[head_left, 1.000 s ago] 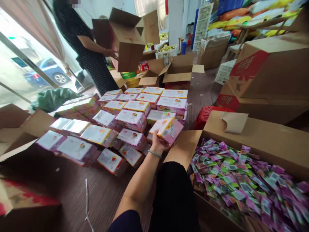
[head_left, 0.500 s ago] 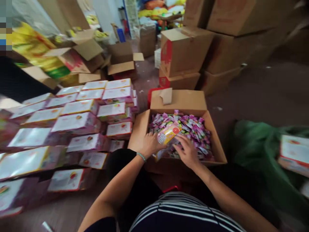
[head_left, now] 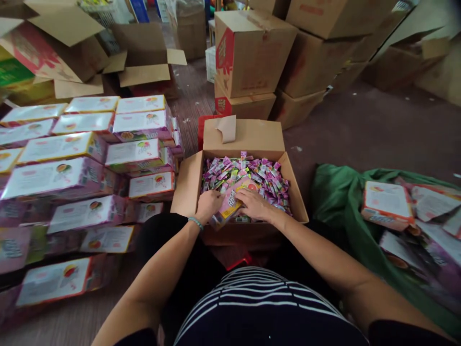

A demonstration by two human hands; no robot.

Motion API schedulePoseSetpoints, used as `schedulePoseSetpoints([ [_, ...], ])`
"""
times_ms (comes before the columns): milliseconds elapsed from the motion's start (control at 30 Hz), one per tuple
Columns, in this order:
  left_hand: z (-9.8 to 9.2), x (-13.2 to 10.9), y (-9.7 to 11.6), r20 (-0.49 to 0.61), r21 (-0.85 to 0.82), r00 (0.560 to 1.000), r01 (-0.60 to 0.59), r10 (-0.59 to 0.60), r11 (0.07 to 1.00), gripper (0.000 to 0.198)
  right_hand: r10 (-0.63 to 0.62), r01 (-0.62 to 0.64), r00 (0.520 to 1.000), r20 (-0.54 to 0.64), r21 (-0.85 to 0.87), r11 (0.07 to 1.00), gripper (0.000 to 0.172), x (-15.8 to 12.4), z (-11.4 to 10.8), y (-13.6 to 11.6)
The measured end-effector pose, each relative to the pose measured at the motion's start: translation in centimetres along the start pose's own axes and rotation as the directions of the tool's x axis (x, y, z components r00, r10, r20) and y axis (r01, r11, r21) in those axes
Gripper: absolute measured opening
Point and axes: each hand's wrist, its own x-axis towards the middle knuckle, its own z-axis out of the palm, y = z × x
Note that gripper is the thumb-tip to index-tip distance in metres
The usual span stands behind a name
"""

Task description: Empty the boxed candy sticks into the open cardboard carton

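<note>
Pink printed box [head_left: 230, 204] caught my eye in this shot. It's tilted, lying right on the sachets [head_left: 245, 175] inside an open cardboard carton [head_left: 245, 134]. Why's it sitting at that angle?

Looks to me like it's angled because both hands are on it. The left hand [head_left: 209, 205], the one with the beaded bracelet [head_left: 195, 223] at the wrist, is up against its left side, and the right hand [head_left: 255, 204] lies across its upper right end. They're close together with the box between them. Can't tell if the fingers are actually closed on it, though, since the view from above hides that.

Fair enough. And why's the carton so close in?

My guess is convenience. It sits right in front of the person's dark-clothed legs [head_left: 162, 235] with its flaps folded outward, so the loose sachets are in easy reach of both hands, no stretching needed.

What about all the other boxes?

Similar pink print, laid out in tight rows of pink boxes [head_left: 137, 126] on the floor to the left, white faces up, probably so they stay flat and easy to grab. A few more boxes [head_left: 387, 205] lie on a green plastic sheet [head_left: 334, 211] to the right, likely to keep them off the bare floor.
</note>
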Motion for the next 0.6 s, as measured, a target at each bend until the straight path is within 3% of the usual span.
schedulePoseSetpoints([
  [100,0.0,0.3,-0.3,-0.026,-0.068,0.999,0.021,-0.023,0.997,0.030,0.103,-0.085,0.976,-0.192,0.100,0.991,0.019,-1.6,1.9,-0.3],
  [133,-0.1,0.4,-0.6,-0.034,-0.095,0.999,0.031,-0.035,0.995,0.030,0.192,-0.141,0.936,-0.294,0.186,0.972,0.024,-2.4,3.0,-0.3],
  [167,-0.1,0.6,-1.0,-0.042,-0.125,0.998,0.037,-0.043,0.991,0.030,0.320,-0.209,0.868,-0.380,0.306,0.929,0.030,-3.2,4.1,-0.3],
  [200,-0.1,0.6,-1.6,-0.053,-0.163,0.998,0.034,-0.043,0.986,0.031,0.482,-0.279,0.768,-0.421,0.458,0.844,0.035,-3.9,5.3,-0.3],
  [233,0.0,0.7,-2.1,-0.066,-0.211,0.997,0.025,-0.040,0.977,0.032,0.651,-0.329,0.650,-0.392,0.627,0.706,0.041,-4.5,6.4,-0.3],
  [267,0.1,0.7,-2.7,-0.078,-0.275,0.996,0.019,-0.042,0.961,0.032,0.794,-0.346,0.538,-0.284,0.785,0.515,0.045,-4.8,7.3,-0.3],
  [300,0.2,0.6,-3.3,-0.090,-0.359,0.995,0.015,-0.051,0.933,0.031,0.880,-0.329,0.460,-0.113,0.899,0.287,0.047,-4.7,8.1,-0.3],
  [333,0.4,0.4,-3.8,-0.099,-0.455,0.993,0.008,-0.059,0.891,0.030,0.900,-0.293,0.428,0.081,0.954,0.054,0.047,-4.4,8.6,-0.3],
  [400,1.1,0.1,-4.5,-0.095,-0.634,0.993,-0.008,-0.067,0.773,0.033,0.804,-0.211,0.465,0.371,0.928,-0.306,0.047,-2.9,9.0,-0.4],
  [433,1.4,0.0,-4.7,-0.079,-0.702,0.996,-0.018,-0.053,0.712,0.037,0.742,-0.175,0.509,0.437,0.896,-0.408,0.046,-2.0,9.0,-0.4],
  [500,2.1,0.0,-4.6,-0.057,-0.761,0.998,-0.044,0.001,0.647,0.044,0.646,-0.105,0.618,0.448,0.861,-0.497,0.045,-0.2,8.5,-0.5],
  [600,2.8,0.7,-3.8,-0.032,-0.636,0.999,-0.022,0.002,0.771,0.044,0.487,-0.118,0.767,0.418,0.837,-0.534,0.052,2.0,7.8,-1.0],
])
